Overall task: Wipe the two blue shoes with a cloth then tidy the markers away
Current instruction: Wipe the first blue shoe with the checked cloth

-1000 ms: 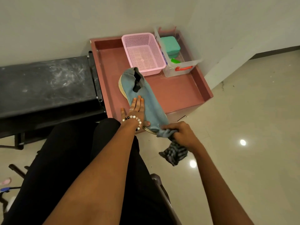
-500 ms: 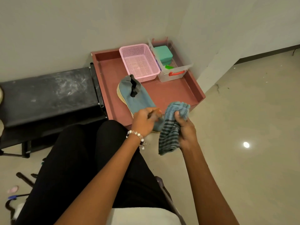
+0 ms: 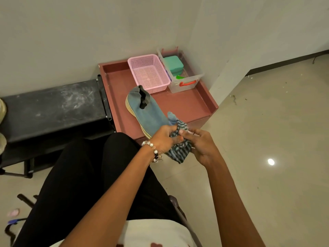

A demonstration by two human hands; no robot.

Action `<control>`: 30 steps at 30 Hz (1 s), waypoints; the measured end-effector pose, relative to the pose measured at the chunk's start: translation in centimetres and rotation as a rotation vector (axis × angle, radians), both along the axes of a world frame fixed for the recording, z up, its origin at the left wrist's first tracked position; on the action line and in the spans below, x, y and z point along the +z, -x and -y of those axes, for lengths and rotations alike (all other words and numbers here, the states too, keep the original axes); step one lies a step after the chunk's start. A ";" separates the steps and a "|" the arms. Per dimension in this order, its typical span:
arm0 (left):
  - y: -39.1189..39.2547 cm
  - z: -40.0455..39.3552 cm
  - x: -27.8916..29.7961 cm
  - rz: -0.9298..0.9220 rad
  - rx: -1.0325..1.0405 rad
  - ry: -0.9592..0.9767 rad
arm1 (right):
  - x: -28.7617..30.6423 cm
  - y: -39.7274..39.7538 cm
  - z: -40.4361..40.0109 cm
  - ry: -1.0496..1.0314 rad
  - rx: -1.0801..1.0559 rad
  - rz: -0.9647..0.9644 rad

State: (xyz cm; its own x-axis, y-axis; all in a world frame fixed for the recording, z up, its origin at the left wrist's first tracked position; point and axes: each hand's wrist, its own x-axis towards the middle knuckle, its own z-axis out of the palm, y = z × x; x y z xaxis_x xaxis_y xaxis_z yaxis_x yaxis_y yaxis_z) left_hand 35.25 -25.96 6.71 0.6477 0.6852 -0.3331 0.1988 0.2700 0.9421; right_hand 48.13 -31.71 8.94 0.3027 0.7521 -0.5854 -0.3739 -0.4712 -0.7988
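We see the blue shoe lying flat on the red surface, its heel just beside the pink basket and its toe at the near edge. Just beyond that toe, both hands bunch the striped cloth, the left hand and right hand each with a grip curled round its folds. We judge wiping is in hand, the cloth being regathered; next it must go back onto the shoe, though no second shoe or markers seem visible.
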 end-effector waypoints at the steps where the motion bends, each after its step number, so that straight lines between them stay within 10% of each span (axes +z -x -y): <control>1: 0.1 0.0 0.2 -0.005 -0.048 -0.006 | -0.1 0.0 0.2 0.035 0.031 0.017; 16: 0.6 -1.7 0.8 -0.134 0.500 0.323 | -1.9 -1.8 1.8 -0.061 -0.292 -0.099; 25: -0.9 -0.2 2.4 -0.371 0.094 -0.299 | 0.0 -0.5 0.4 -0.049 0.097 -0.017; 30: -0.6 -0.7 2.5 -0.329 0.094 -0.164 | -1.2 -0.3 1.0 0.023 -0.019 -0.195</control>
State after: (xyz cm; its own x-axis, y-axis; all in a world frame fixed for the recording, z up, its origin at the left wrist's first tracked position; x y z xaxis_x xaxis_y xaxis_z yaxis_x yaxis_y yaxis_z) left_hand 35.83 -25.29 9.22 0.4563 0.7977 -0.3941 0.4796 0.1526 0.8641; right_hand 48.45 -32.74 7.73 0.1962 0.7329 -0.6514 -0.5297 -0.4798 -0.6994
